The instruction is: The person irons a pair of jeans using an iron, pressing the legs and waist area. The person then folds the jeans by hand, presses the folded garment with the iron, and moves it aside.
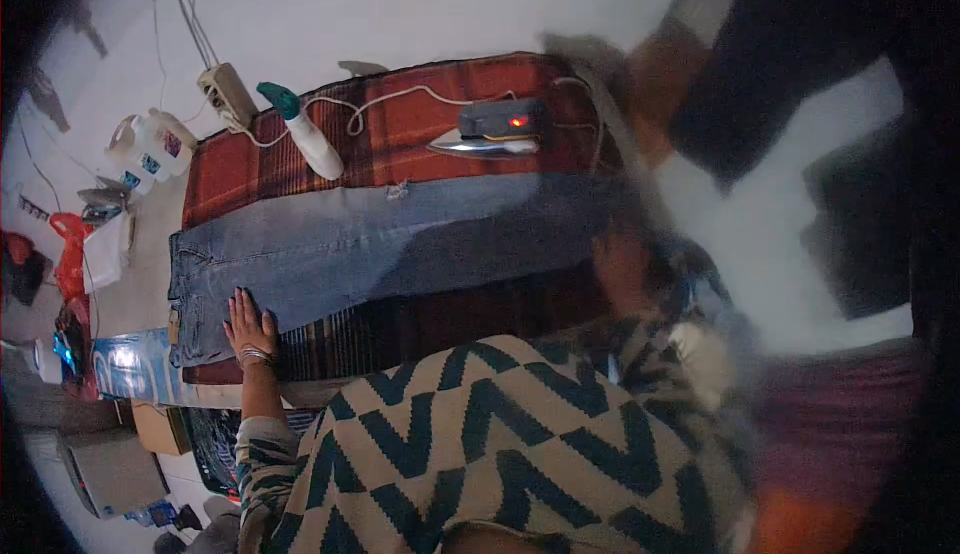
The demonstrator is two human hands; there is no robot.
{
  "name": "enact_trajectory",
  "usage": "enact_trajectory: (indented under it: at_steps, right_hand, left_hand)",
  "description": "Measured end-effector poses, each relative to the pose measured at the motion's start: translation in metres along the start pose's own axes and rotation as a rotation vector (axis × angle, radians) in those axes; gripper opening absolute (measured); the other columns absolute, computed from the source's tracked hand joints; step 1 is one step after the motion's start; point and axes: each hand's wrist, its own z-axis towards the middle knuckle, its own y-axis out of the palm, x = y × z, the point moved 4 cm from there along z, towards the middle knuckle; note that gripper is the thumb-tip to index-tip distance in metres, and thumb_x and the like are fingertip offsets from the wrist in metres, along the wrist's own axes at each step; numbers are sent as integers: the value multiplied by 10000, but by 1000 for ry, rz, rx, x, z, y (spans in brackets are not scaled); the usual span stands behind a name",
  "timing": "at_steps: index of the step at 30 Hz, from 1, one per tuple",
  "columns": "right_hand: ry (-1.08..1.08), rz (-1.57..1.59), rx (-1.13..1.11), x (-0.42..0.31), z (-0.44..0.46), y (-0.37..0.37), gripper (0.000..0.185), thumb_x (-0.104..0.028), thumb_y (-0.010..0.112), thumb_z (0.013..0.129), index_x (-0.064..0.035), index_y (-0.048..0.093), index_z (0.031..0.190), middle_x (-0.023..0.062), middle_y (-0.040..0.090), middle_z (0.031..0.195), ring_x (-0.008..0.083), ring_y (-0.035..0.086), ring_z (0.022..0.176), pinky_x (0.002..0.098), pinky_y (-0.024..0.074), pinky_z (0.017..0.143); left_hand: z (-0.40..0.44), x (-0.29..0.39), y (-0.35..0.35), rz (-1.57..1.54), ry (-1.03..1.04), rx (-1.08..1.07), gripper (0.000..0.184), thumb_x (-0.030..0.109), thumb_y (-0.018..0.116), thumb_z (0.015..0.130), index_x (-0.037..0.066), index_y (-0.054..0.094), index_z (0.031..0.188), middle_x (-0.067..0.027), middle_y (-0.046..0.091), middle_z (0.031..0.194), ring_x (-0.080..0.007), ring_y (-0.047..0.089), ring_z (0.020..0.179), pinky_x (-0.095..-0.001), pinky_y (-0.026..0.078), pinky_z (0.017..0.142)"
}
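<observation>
A pair of blue jeans point(330, 239) lies stretched out flat on a red plaid cloth point(440, 179). My left hand point(250, 329) rests open on the jeans near the waistband, fingers spread. Over by the leg ends is my right hand point(622, 269), dim and smeared, so its fingers cannot be made out. Beyond the jeans sits an iron point(490, 134) with a glowing red light, its pointed metal plate towards the left. A white spray bottle point(315, 144) with a green top lies tilted left of the iron.
A white cord point(400, 94) runs from the iron to a power strip point(227, 96). White jugs point(150, 149) and a red plastic bag point(70, 254) are at the left. A cardboard box point(160, 427) is below the table edge. Blurred dark and white shapes fill the right side.
</observation>
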Motion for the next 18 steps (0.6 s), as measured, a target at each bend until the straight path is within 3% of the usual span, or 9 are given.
enact_trajectory:
  at_steps: [3,4,5,7,10,12,16,18]
  right_hand:
    - [-24,-90,56,44,-9,0,453,-354,509,938,-82,511,1300,230,454,1323,346,424,1249,558,388,943]
    - [-17,-89,66,38,-9,-22,453,-354,509,938,-82,511,1300,230,454,1323,346,424,1249,558,388,943]
    - [253,132,16,34,-10,-56,434,-327,524,935,-65,520,1282,218,490,1289,332,491,1174,513,439,893]
    - [510,360,-35,44,-15,-64,416,-299,538,932,-49,528,1264,206,526,1255,319,557,1099,469,491,844]
    - [468,757,-157,53,-25,-35,381,-262,563,925,-5,550,1206,169,624,1082,246,645,864,373,534,665]
    - [913,1547,-199,23,-41,-38,392,-288,596,909,19,571,1151,137,659,941,170,627,680,313,488,534]
    - [578,1364,-214,30,-25,-21,418,-304,628,887,21,579,1143,129,662,834,164,614,609,302,471,524]
    - [428,1260,-127,39,-14,-5,415,-289,634,883,25,574,1148,141,659,841,185,630,603,302,489,532]
  left_hand:
    - [2,21,-2,50,-57,-15,635,418,384,914,152,236,1471,-65,197,1540,-289,177,1417,-572,136,1102]
    - [-2,45,-4,22,48,-31,639,424,396,914,147,241,1469,-74,202,1537,-298,183,1414,-579,144,1094]
    - [-8,70,-5,-6,149,-48,642,429,408,915,141,247,1466,-84,207,1534,-308,190,1411,-587,153,1086]
    - [-19,129,-11,-75,396,-18,668,450,452,901,141,259,1462,-86,224,1527,-296,208,1406,-585,168,1078]
    - [-29,214,-31,-10,625,-206,678,472,450,906,150,241,1465,-67,201,1533,-258,188,1414,-524,142,1119]
    - [-41,257,-62,58,706,-334,684,502,416,915,161,213,1472,-51,164,1544,-234,143,1425,-488,117,1141]
    - [-45,293,-69,116,796,-434,701,548,352,923,172,170,1486,-45,99,1558,-218,73,1437,-476,85,1151]
    - [-47,300,-60,60,937,-410,706,557,321,927,167,148,1490,-47,61,1563,-219,54,1439,-475,63,1152]
